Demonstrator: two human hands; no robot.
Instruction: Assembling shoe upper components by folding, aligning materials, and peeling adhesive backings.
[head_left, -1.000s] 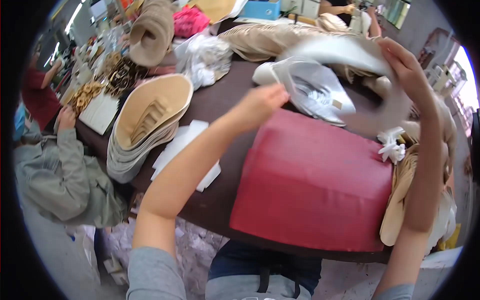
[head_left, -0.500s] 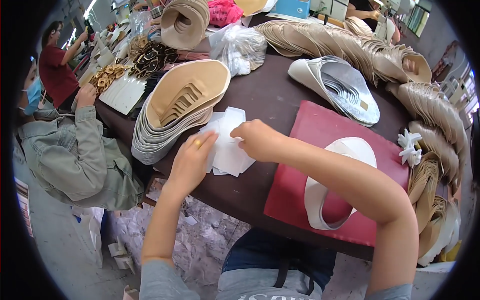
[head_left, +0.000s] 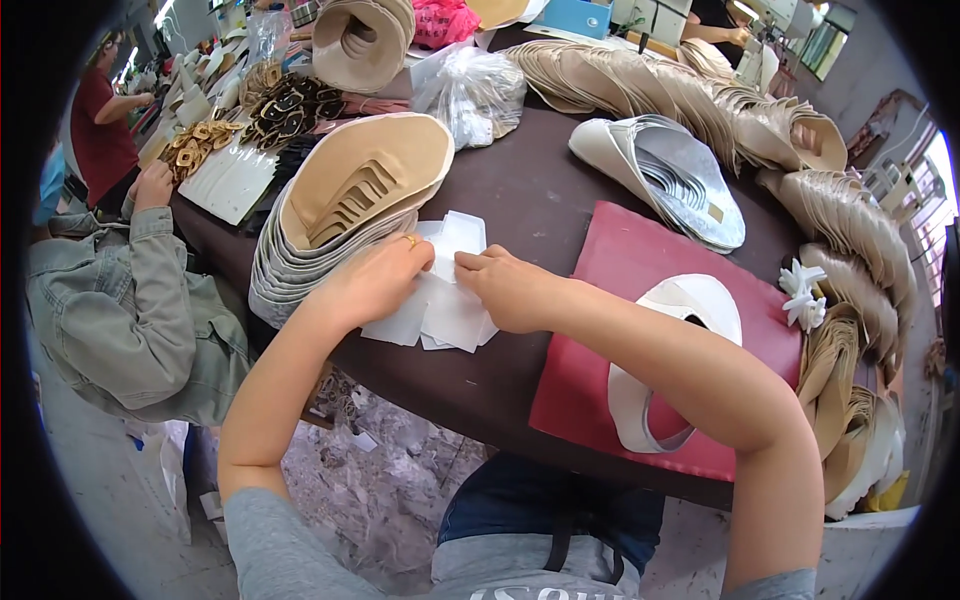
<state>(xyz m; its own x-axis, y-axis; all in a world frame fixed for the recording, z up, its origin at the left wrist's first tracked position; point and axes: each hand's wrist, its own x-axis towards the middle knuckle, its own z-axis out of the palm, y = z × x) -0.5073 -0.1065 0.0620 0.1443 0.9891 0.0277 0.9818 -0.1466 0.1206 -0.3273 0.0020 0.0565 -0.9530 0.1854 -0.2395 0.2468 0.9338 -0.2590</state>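
Thin white sheets point(head_left: 455, 318) lie in a loose, overlapping pile on the dark brown table. Over the pile's far left part is my left hand point(head_left: 378, 284), its fingers bent and the thumb side pinched at a sheet's edge; a ring shows on one finger. Opposite it, my right hand point(head_left: 512, 290) has its fingers curled together on the sheets, thumb and fingertip closed at an edge. The fingertips partly hide what they grip. Just beyond my left hand stands a nested stack of beige shoe-upper pieces point(head_left: 350, 190) with grey edges.
A red mat point(head_left: 560, 390) bears a white looped shoe piece point(head_left: 630, 400) under my right forearm. Silvery nested uppers point(head_left: 660, 170) lie beyond it. Long rows of beige pieces point(head_left: 640, 85) curve along the far and right edges. A person in a green-grey jacket point(head_left: 120, 310) sits at left.
My left hand has moved forward over the pile, its elbow swinging out to the left. Another sheet now shows at the pile's near left. My right hand stays almost in place.
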